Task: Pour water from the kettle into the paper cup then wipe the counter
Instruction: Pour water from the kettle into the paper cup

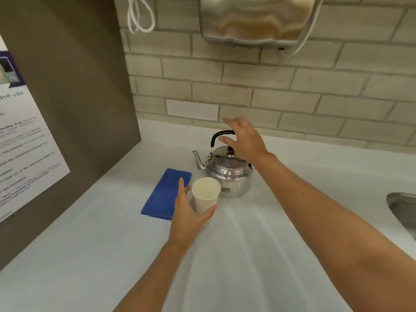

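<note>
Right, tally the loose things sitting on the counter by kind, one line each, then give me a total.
Kettle: 1
Paper cup: 1
Blue cloth: 1
Total: 3

Poster (20, 140) text blurred; sink (403, 208) cut off at right edge.

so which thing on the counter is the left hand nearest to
The paper cup: the left hand curls around it, with the blue cloth beside and the kettle farther back.
</note>
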Available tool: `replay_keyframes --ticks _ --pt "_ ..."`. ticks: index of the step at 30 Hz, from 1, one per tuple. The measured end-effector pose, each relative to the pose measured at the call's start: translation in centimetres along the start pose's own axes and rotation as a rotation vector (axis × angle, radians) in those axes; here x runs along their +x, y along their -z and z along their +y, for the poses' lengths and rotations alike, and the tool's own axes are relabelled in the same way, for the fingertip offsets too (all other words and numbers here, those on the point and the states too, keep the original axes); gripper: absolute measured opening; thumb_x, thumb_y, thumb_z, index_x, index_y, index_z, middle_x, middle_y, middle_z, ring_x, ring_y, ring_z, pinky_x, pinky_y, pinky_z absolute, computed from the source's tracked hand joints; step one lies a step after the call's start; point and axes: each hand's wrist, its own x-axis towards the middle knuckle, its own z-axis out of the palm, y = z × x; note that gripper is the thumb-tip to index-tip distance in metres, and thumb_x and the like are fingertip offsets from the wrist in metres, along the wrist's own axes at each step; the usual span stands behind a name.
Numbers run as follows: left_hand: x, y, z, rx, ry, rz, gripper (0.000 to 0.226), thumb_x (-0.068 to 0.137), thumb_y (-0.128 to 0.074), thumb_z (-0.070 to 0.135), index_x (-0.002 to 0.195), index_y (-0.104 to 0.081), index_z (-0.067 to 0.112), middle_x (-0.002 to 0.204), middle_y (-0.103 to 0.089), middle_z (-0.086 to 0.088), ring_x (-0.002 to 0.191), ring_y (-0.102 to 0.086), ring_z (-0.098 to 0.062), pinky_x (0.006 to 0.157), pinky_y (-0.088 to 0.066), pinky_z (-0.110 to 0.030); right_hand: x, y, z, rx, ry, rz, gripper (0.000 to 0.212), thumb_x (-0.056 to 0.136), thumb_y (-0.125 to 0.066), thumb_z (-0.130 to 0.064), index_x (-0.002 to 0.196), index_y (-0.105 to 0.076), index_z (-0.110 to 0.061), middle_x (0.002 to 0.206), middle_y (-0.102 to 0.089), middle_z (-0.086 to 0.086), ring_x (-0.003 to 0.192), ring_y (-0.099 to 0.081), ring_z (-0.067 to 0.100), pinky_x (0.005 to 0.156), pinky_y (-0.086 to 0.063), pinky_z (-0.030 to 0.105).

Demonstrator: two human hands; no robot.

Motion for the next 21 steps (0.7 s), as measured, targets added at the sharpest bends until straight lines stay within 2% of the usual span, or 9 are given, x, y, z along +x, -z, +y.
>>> replay_keyframes --ticks 2,6,9,11,15,17,18,21 --pt "0.2 -0.2 -0.1 -0.029 -0.003 -0.005 0.12 0.057 -0.082 0.045 0.141 0.003 0.043 0.132 -0.038 0.015 0.125 -0.035 -0.005 0.099 -0.03 -0.027 1.3 -0.2 0.3 -0.078 0.03 -0.072 0.054 0.089 -0.056 -0.039 0.137 -0.041 -0.023 0.123 -0.051 0.016 0.116 -0.048 0.032 0.094 -0.044 0.047" --pt "0.3 -0.6 -1.0 -0.025 0.017 -0.06 0.122 0.056 -0.083 0.045 0.14 0.006 0.047 0.125 -0.034 0.025 0.121 -0.035 -0.001 0.099 -0.031 -0.027 3.5 -0.6 1.6 -0.062 -0.016 -0.18 0.045 0.088 -0.054 -0.044 0.131 -0.05 -0.032 0.112 -0.056 0.015 0.107 -0.053 0.03 0.085 -0.044 0.04" --pt "0.6 -1.0 -1.0 -0.031 0.003 -0.094 0.123 0.055 -0.083 0.044 0.141 0.005 0.045 0.144 -0.031 0.015 0.131 -0.034 -0.008 0.109 -0.032 -0.033 4.2 -0.9 3.0 0.034 -0.055 -0.234 0.036 0.088 -0.056 -0.044 0.121 -0.059 -0.033 0.121 -0.065 0.003 0.109 -0.058 0.023 0.089 -0.044 0.034" --pt "0.8 -1.3 -1.0 -0.029 -0.004 -0.098 0.122 0.055 -0.082 0.046 0.142 0.004 0.04 0.152 -0.024 0.008 0.137 -0.029 -0.011 0.113 -0.029 -0.035 4.3 -1.2 3.6 0.089 -0.061 -0.222 0.032 0.087 -0.057 -0.043 0.117 -0.062 -0.033 0.12 -0.067 -0.002 0.106 -0.06 0.018 0.085 -0.043 0.028" --pt "1.0 -2.0 -1.1 -0.042 -0.023 -0.094 0.111 0.062 -0.081 0.039 0.142 -0.005 0.036 0.141 -0.027 0.02 0.129 -0.028 0.003 0.104 -0.024 -0.014 4.0 -1.9 4.0 0.121 -0.033 -0.147 0.031 0.083 -0.06 -0.046 0.112 -0.065 -0.035 0.116 -0.069 -0.006 0.106 -0.06 0.015 0.084 -0.045 0.028" --pt "1.0 -2.2 -1.3 -0.025 -0.021 -0.074 0.098 0.067 -0.079 0.035 0.141 -0.015 0.031 0.134 -0.035 0.018 0.123 -0.035 0.001 0.101 -0.029 -0.014 4.0 -2.3 4.2 0.126 -0.047 -0.096 0.03 0.082 -0.061 -0.049 0.108 -0.067 -0.036 0.112 -0.071 -0.007 0.102 -0.061 0.015 0.081 -0.046 0.028" --pt "1.1 -2.3 -1.5 -0.013 -0.016 -0.06 0.09 0.068 -0.078 0.035 0.138 -0.02 0.031 0.129 -0.039 0.018 0.119 -0.039 0.001 0.099 -0.032 -0.013 4.0 -2.4 4.2 0.119 -0.062 -0.071 0.029 0.081 -0.061 -0.05 0.106 -0.068 -0.037 0.11 -0.071 -0.008 0.101 -0.061 0.014 0.079 -0.047 0.028" --pt "1.1 -2.3 -1.8 -0.001 -0.005 -0.043 0.073 0.07 -0.076 0.033 0.123 -0.026 0.04 0.113 -0.042 0.031 0.104 -0.046 0.009 0.083 -0.033 0.005 4.0 -2.7 4.1 0.112 -0.094 -0.031 0.026 0.079 -0.061 -0.053 0.101 -0.069 -0.04 0.106 -0.072 -0.011 0.099 -0.061 0.014 0.074 -0.045 0.026"
